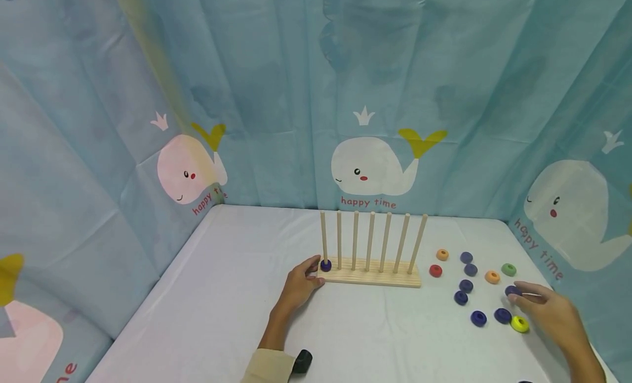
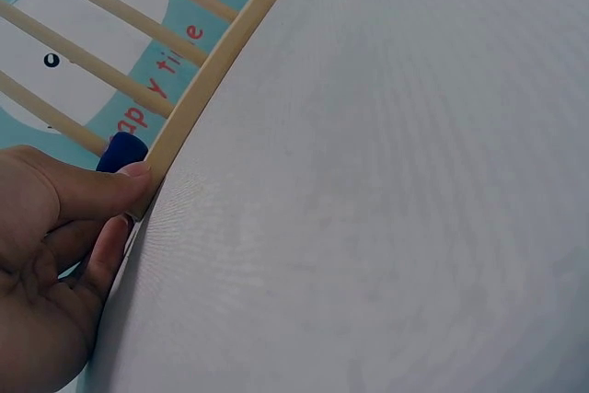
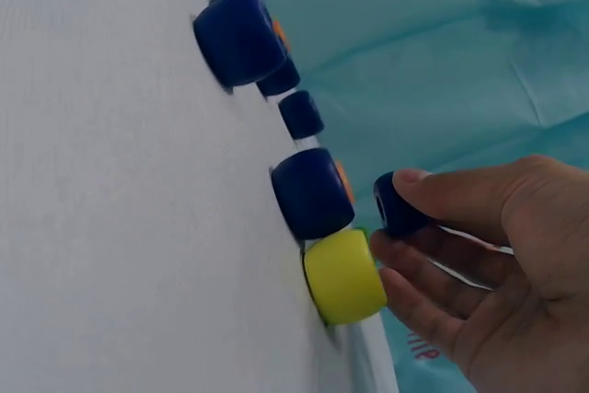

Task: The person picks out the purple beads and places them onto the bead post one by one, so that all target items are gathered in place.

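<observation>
A wooden rack (image 1: 370,276) with several upright pegs stands mid-table, and one dark blue bead (image 1: 326,266) sits at the foot of its leftmost peg. My left hand (image 1: 299,284) grips the rack's left end, thumb on the front edge, as the left wrist view also shows. At the right, my right hand (image 1: 553,311) pinches another blue bead (image 3: 398,205) between thumb and fingers, lifted off the cloth. Close beneath that hand lie a yellow bead (image 3: 345,277) and a blue bead (image 3: 313,193) side by side.
Loose beads lie between rack and right hand: a red bead (image 1: 435,270), orange beads (image 1: 492,276), a green bead (image 1: 508,269) and several blue ones (image 1: 466,286). White cloth (image 1: 197,317) covers the table. A whale-print curtain (image 1: 276,169) hangs behind and at both sides.
</observation>
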`<state>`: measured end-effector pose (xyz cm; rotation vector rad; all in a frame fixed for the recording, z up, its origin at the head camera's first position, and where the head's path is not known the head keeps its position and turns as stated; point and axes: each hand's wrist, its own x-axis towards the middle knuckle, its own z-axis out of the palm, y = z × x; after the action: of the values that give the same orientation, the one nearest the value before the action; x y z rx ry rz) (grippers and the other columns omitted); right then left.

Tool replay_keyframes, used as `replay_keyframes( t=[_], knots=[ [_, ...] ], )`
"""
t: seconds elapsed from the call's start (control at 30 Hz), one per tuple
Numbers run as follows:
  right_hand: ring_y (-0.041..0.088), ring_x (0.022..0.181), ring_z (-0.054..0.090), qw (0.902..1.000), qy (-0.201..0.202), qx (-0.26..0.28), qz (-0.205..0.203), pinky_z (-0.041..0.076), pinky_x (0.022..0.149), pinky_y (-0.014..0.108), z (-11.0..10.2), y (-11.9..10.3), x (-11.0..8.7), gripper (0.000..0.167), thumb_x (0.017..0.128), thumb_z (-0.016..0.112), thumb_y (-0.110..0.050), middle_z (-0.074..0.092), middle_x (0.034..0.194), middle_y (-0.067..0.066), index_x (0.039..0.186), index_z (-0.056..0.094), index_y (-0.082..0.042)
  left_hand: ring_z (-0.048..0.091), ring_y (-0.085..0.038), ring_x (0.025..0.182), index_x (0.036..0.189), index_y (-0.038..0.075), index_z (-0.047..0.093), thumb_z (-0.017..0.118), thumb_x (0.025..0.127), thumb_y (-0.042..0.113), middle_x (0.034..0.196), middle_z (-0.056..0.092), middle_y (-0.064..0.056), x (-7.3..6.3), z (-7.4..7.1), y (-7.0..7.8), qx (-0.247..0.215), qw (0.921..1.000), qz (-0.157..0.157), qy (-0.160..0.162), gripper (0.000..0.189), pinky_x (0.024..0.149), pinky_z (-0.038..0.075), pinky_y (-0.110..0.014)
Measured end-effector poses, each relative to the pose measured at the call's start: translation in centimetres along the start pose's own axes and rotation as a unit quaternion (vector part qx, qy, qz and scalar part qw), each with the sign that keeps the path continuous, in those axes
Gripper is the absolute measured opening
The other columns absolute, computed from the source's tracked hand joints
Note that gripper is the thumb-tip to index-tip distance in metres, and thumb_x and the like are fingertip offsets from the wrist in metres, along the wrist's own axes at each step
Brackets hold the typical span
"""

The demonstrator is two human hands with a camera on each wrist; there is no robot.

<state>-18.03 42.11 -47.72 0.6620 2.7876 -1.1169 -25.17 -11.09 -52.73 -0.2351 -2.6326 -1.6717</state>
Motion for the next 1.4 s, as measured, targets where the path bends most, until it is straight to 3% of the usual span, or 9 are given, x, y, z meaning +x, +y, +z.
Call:
replay_keyframes(
  t=[0.1,0.3,0.5,0.67,1.07,1.27,1.4],
  knots=[
    [0.057,0.128,0.029,0.9997,0.009,-0.007,-0.019,0.032,0.093,0.074,0.0,-0.7,-0.4,0.082,0.088,0.066,-0.052,0.036,0.143,0.033,0.141,0.041,0.005,0.060,-0.025,0.111,0.142,0.013,0.050,0.074,0.085,0.009,0.126,0.061,-0.011,-0.1,0.0,0.1,0.002,1.0000,0.008,-0.001,0.062,0.092,0.051,-0.035],
    [0.058,0.125,0.033,0.9949,0.031,-0.013,-0.095,0.031,0.090,0.074,0.2,-2.3,-1.2,0.077,0.092,0.060,-0.053,0.040,0.139,0.035,0.140,0.044,0.005,0.059,-0.024,0.113,0.143,0.013,0.049,0.073,0.085,0.009,0.128,0.060,-0.011,0.0,0.0,0.2,0.004,0.9999,0.008,-0.005,0.063,0.092,0.051,-0.035],
    [0.054,0.118,0.045,0.9857,0.055,-0.011,-0.159,0.044,0.086,0.066,1.2,-3.1,-1.6,0.072,0.093,0.059,-0.051,0.047,0.136,0.033,0.138,0.048,0.004,0.059,-0.022,0.112,0.143,0.015,0.050,0.074,0.084,0.010,0.127,0.061,-0.009,0.0,0.0,0.2,0.006,1.0000,-0.001,-0.001,0.064,0.092,0.051,-0.032],
    [0.052,0.117,0.047,0.9782,0.060,-0.010,-0.199,0.047,0.085,0.064,1.6,-4.1,-1.7,0.072,0.093,0.058,-0.051,0.049,0.135,0.031,0.139,0.048,0.004,0.059,-0.023,0.113,0.144,0.013,0.048,0.074,0.085,0.009,0.127,0.061,-0.010,0.0,0.0,0.3,0.005,1.0000,0.001,-0.004,0.064,0.093,0.051,-0.033],
    [0.051,0.110,0.055,0.9588,0.091,-0.004,-0.269,0.047,0.083,0.065,2.2,-8.1,-3.1,0.059,0.096,0.059,-0.042,0.057,0.126,0.026,0.137,0.052,-0.001,0.059,-0.022,0.114,0.144,0.014,0.048,0.073,0.086,0.010,0.129,0.060,-0.009,0.1,-0.1,0.1,0.003,0.9999,0.001,-0.010,0.063,0.092,0.051,-0.031],
    [0.042,0.105,0.060,0.9456,0.109,-0.001,-0.307,0.055,0.080,0.049,2.4,-10.2,-3.6,0.053,0.095,0.062,-0.039,0.060,0.123,0.019,0.136,0.055,-0.006,0.058,-0.022,0.115,0.144,0.014,0.048,0.073,0.086,0.010,0.131,0.059,-0.009,0.1,0.0,-0.1,0.000,1.0000,0.003,-0.009,0.063,0.093,0.050,-0.030],
    [0.043,0.101,0.063,0.9424,0.109,0.011,-0.316,0.053,0.081,0.055,2.5,-11.7,-4.2,0.053,0.095,0.061,-0.040,0.060,0.122,0.018,0.136,0.055,-0.007,0.058,-0.023,0.116,0.144,0.013,0.048,0.072,0.086,0.010,0.131,0.059,-0.010,0.0,0.0,0.0,0.000,0.9999,0.004,-0.010,0.063,0.093,0.050,-0.030]
  ],
)
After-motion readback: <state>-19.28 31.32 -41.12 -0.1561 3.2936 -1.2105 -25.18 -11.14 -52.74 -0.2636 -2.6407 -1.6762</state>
